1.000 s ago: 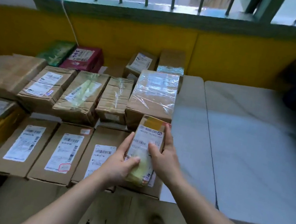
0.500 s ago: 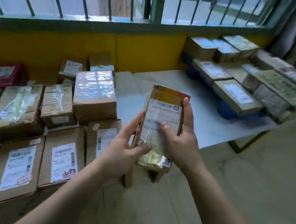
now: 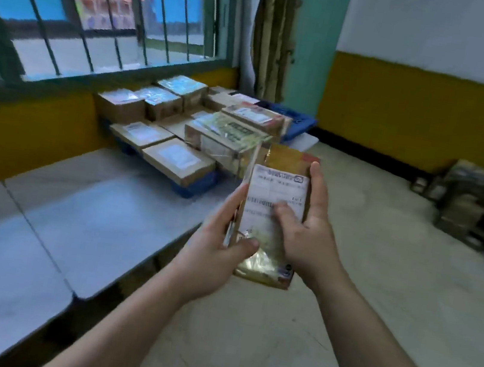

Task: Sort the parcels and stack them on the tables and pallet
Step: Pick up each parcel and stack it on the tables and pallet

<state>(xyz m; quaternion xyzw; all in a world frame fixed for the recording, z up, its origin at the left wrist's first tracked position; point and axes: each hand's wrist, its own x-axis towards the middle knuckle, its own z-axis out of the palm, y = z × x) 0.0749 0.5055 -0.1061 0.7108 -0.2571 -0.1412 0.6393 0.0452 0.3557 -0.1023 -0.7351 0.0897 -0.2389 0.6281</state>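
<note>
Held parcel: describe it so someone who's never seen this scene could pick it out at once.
Below the barred window, brown boxes sit stacked on a blue pallet beyond the white table. Nearer the camera, over the floor, the left hand and right hand grip one slim parcel. Unlike the brown boxes, it is gold and shiny, with a white barcode label.

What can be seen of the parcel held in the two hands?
The parcel is a slim oblong pack, gold and orange, in shiny crinkled film. A white label with a barcode covers most of its front; the print is too blurred to read. It is held upright above the floor, near the table. The left hand grips its left edge, the right hand its right edge, thumb on the label.
</note>
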